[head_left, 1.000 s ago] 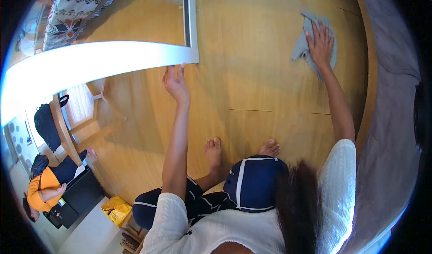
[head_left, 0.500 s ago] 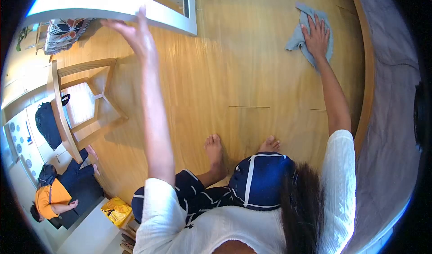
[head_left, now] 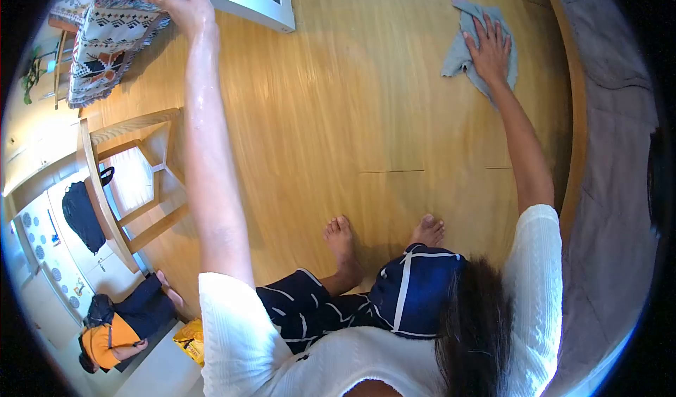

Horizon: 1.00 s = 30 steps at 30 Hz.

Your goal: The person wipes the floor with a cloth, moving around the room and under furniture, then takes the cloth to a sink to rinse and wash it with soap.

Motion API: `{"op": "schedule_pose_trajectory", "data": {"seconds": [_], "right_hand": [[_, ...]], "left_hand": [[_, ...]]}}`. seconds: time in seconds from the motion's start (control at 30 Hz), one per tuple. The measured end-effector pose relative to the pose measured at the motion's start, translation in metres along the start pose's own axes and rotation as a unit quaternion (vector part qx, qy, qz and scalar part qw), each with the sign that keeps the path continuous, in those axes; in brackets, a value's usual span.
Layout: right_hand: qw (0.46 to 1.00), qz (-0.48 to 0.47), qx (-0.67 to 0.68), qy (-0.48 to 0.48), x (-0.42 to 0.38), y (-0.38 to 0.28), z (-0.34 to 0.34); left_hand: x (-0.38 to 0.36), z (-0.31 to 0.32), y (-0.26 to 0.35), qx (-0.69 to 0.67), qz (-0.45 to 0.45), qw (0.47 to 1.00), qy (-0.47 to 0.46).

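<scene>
My right hand (head_left: pixel 491 53) lies flat with its fingers spread on a grey-blue cloth (head_left: pixel 454 65), which is crumpled on the wooden floor (head_left: pixel 317 115). Far to the left, my left hand (head_left: pixel 189 13) is at the lower edge of a white frame (head_left: pixel 246 1). Its thumb lies up over the white face and its fingers curl toward the underside, gripping the edge. The fingertips are partly hidden there. Wet-looking shine shows on the left forearm.
A grey-covered bed (head_left: pixel 620 150) with a wooden side runs along the right. At left stand a wooden chair (head_left: pixel 130 126) and a patterned fabric cover (head_left: pixel 116 45). A black bag (head_left: pixel 83 217) is behind the chair. Another person in orange (head_left: pixel 113 341) sits lower left, near a yellow bag (head_left: pixel 190 339).
My left hand has moved up and left and closed on the white frame's edge. The right hand stays on the cloth with little change. The view has shifted slightly.
</scene>
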State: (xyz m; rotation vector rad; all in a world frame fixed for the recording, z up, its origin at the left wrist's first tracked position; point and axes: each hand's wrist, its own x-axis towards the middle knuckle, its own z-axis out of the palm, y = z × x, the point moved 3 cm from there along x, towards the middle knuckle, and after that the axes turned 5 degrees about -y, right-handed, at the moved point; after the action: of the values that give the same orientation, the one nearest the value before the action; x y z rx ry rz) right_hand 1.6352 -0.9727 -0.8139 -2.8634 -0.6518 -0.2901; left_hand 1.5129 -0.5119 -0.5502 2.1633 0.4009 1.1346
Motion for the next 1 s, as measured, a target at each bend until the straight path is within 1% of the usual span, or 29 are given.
{"op": "schedule_pose_trajectory", "data": {"seconds": [0.07,0.13,0.23,0.27,0.33,0.37,0.43,0.47,0.5,0.53,0.57,0.6,0.63,0.67,0.73,0.77,0.8,0.83,0.87,0.9,0.93,0.97,1.0], "right_hand": [[1.000,-0.007,-0.007,0.005,-0.001,0.002,-0.003],[1.000,-0.018,-0.022,0.013,0.004,0.002,0.002],[0.999,-0.017,-0.033,0.026,0.010,-0.001,-0.001],[0.999,0.014,-0.041,0.022,0.017,-0.001,0.002],[0.996,0.069,-0.056,0.009,0.048,-0.017,0.003],[0.996,0.087,-0.015,0.025,0.056,-0.032,-0.002],[0.988,0.124,0.068,0.060,0.069,-0.084,-0.025],[0.987,0.089,0.120,-0.054,0.086,-0.101,-0.007],[0.970,0.055,0.171,-0.162,0.091,-0.122,0.019],[0.980,-0.030,0.107,-0.165,0.077,-0.160,0.026],[0.961,-0.066,0.113,-0.246,0.067,-0.205,0.034],[0.985,-0.135,0.106,-0.013,0.036,-0.250,0.033],[0.970,-0.116,0.207,0.042,0.004,-0.289,0.022],[0.957,-0.189,0.210,-0.068,-0.025,-0.325,0.009],[0.890,-0.260,0.364,-0.088,-0.100,-0.371,-0.012],[0.863,-0.335,0.360,-0.118,-0.143,-0.381,-0.018],[0.832,-0.400,0.362,-0.126,-0.194,-0.386,-0.008],[0.798,-0.464,0.359,-0.136,-0.228,-0.379,0.001],[0.800,-0.441,0.348,-0.213,-0.213,-0.356,-0.009],[0.797,-0.414,0.333,-0.288,-0.180,-0.324,-0.032],[0.789,-0.380,0.319,-0.363,-0.159,-0.293,-0.039],[0.881,-0.284,0.356,-0.131,-0.141,-0.253,-0.019],[0.918,-0.210,0.290,-0.171,-0.104,-0.221,-0.017]], "left_hand": [[0.003,0.006,0.014,-0.050,-0.037,0.997,-0.049],[-0.005,0.008,0.001,0.026,-0.024,0.999,-0.038],[-0.011,-0.004,-0.014,0.142,0.006,0.990,-0.017],[-0.014,-0.005,-0.016,0.179,0.017,0.984,-0.010],[-0.013,0.000,-0.010,0.144,0.032,0.989,-0.017],[-0.014,0.000,-0.001,0.127,0.039,0.991,-0.018],[-0.015,0.005,0.012,0.072,0.017,0.995,-0.064],[-0.009,0.007,0.015,0.045,0.001,0.995,-0.087],[-0.002,0.000,0.008,0.044,-0.026,0.991,-0.122],[0.007,-0.014,-0.004,0.041,-0.051,0.985,-0.159],[0.007,-0.015,-0.008,0.052,-0.046,0.987,-0.144],[0.008,-0.017,-0.012,0.064,-0.041,0.989,-0.128],[0.000,-0.008,-0.010,0.088,-0.002,0.994,-0.060],[-0.005,-0.002,-0.013,0.111,0.037,0.993,0.009],[-0.003,0.008,-0.030,0.166,0.131,0.967,0.145],[-0.002,0.008,-0.032,0.190,0.177,0.942,0.213],[0.002,0.005,-0.034,0.219,0.137,0.957,0.130],[0.008,-0.004,-0.040,0.243,0.094,0.964,0.045],[0.013,-0.008,-0.042,0.262,0.051,0.963,-0.039],[0.015,-0.009,-0.037,0.254,0.038,0.965,-0.055],[0.016,-0.007,-0.028,0.246,0.024,0.966,-0.076],[0.014,-0.006,-0.021,0.238,0.008,0.966,-0.104],[0.012,-0.003,-0.019,0.229,-0.005,0.964,-0.133]]}}
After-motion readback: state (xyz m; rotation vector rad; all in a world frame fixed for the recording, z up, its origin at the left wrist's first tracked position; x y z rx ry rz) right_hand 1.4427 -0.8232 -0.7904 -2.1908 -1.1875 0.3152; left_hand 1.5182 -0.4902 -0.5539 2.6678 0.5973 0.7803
